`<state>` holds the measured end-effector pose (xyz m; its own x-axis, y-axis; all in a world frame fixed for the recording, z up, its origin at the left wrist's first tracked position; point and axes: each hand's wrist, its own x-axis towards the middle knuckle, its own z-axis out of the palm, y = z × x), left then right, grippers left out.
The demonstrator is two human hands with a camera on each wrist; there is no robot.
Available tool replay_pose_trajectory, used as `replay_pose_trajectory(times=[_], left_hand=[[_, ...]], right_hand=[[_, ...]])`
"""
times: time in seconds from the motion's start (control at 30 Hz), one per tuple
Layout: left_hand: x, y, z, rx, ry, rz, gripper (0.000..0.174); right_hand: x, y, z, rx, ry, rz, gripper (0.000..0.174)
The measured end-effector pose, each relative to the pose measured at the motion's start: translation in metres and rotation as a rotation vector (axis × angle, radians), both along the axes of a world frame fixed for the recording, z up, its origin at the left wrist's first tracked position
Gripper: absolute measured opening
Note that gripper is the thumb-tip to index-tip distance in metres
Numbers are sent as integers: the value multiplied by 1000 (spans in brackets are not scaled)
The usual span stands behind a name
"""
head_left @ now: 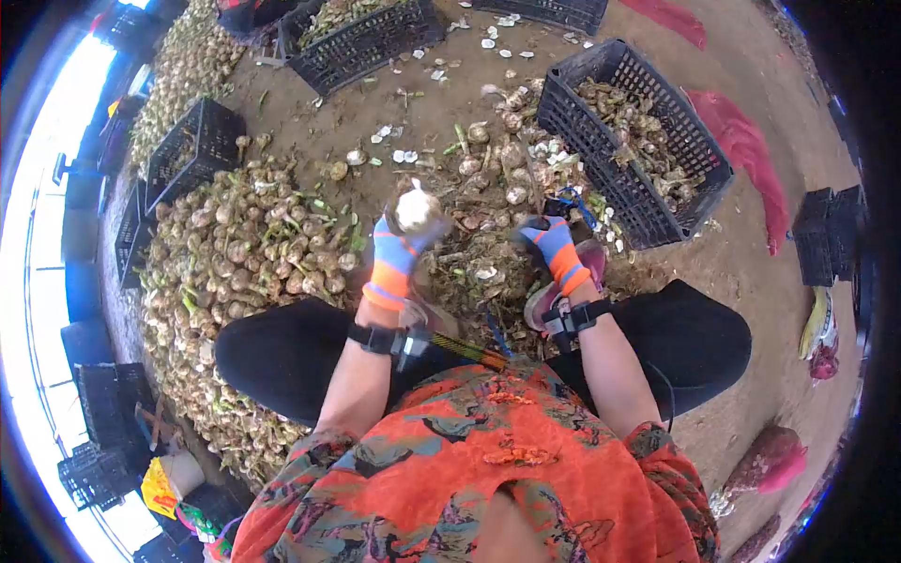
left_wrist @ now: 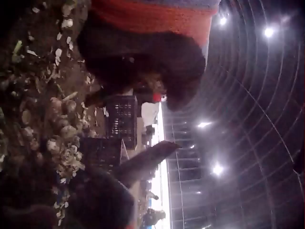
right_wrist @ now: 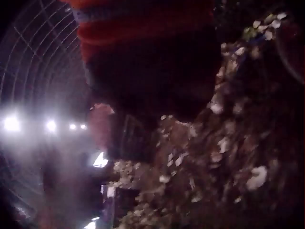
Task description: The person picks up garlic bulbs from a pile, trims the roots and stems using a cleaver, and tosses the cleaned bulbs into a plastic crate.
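In the head view my left hand, in a blue and orange glove, holds a whitish garlic bulb up at its fingertips. My right hand, gloved alike, is curled to the right of it, above the trimmings. From that right hand a short flat knife blade sticks out in the left wrist view; its handle is hidden in the dark glove. Garlic stalks and roots litter the ground between my feet. Both wrist views are dark, and the right one is blurred.
A large heap of untrimmed garlic lies on my left. A black crate partly filled with garlic stands at front right. Another black crate stands further ahead, and red mesh sacks lie on the right.
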<state>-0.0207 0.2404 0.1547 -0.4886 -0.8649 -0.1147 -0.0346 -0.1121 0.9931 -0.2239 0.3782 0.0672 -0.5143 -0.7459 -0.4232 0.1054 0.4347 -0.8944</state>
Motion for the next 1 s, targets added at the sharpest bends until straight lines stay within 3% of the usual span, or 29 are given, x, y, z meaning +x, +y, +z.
replay_pose_trajectory(times=[0.03, 0.07, 0.1, 0.13, 0.17, 0.27, 0.3, 0.37, 0.4, 0.43, 0.47, 0.5, 0.53, 0.57, 0.6, 0.63, 0.67, 0.7, 0.73, 0.77, 0.8, 0.83, 0.9, 1.0], left_hand=[[-5, -5, 0, 375, 238, 60, 22], [-1, -13, -11, 529, 495, -62, 11], [-5, -11, -7, 531, 498, -58, 11], [-10, -7, 2, 735, 646, 34, 8], [-15, -5, 7, 938, 790, 127, 6], [-21, -1, 0, 998, 853, 101, 11], [-24, 0, 2, 1023, 844, 86, 12], [-15, 9, 18, 1068, 773, 83, 12], [-9, 8, 29, 863, 855, 85, 9], [-7, -7, 36, 638, 942, 74, 7], [22, -48, 6, 739, 1498, -280, 18], [46, -57, 47, 784, 1612, -52, 37], [68, -68, 62, 633, 1706, 374, 61], [76, -78, 66, 495, 1652, -57, 62], [80, -99, 49, 424, 1538, 248, 59], [76, -121, 21, 351, 1403, 539, 57], [51, -133, -11, 352, 1398, 533, 57], [10, -138, -49, 204, 621, 497, 45], [-30, -137, -73, 47, -147, 414, 34], [-63, -130, -81, -444, -489, -1, 42], [-95, -133, -107, -714, -827, -296, 48], [-117, -135, -124, -711, -849, -606, 54], [-150, -138, -156, -829, -1103, -927, 58], [-162, -134, -172, -780, -1154, -925, 59]], right_hand=[[17, -8, 37, -167, -249, -24, 13], [34, -11, 41, -257, -419, -89, 12], [48, -10, 43, -343, -598, -159, 12], [52, -9, 66, -277, -241, 167, 14], [57, -11, 72, -277, -244, 162, 14], [70, -17, 83, -398, -171, 313, 14], [67, -21, 63, -393, -169, 309, 14], [57, -27, 8, -147, -180, 421, 12], [42, -21, 6, 74, -378, 228, 13], [27, -28, 10, 58, -364, 232, 13], [13, -32, 15, -77, -299, 120, 12], [8, -25, 20, -187, -251, 7, 11], [9, -11, 26, -283, -211, -109, 11], [6, -7, 34, -393, -160, -225, 12], [-2, -12, 45, -415, -480, -450, 13], [-7, -18, 44, -424, -480, -448, 13], [-8, -21, 42, -437, -228, -346, 13], [-6, -23, 41, -437, 22, -241, 13], [2, -31, 65, -435, -461, -412, 13], [7, -34, 65, -432, -463, -417, 13], [10, -35, 64, -397, -516, -420, 13], [11, -35, 64, -363, -564, -423, 14], [9, -32, 69, -317, -550, -414, 16], [-1, -29, 71, -281, -441, -366, 21]])
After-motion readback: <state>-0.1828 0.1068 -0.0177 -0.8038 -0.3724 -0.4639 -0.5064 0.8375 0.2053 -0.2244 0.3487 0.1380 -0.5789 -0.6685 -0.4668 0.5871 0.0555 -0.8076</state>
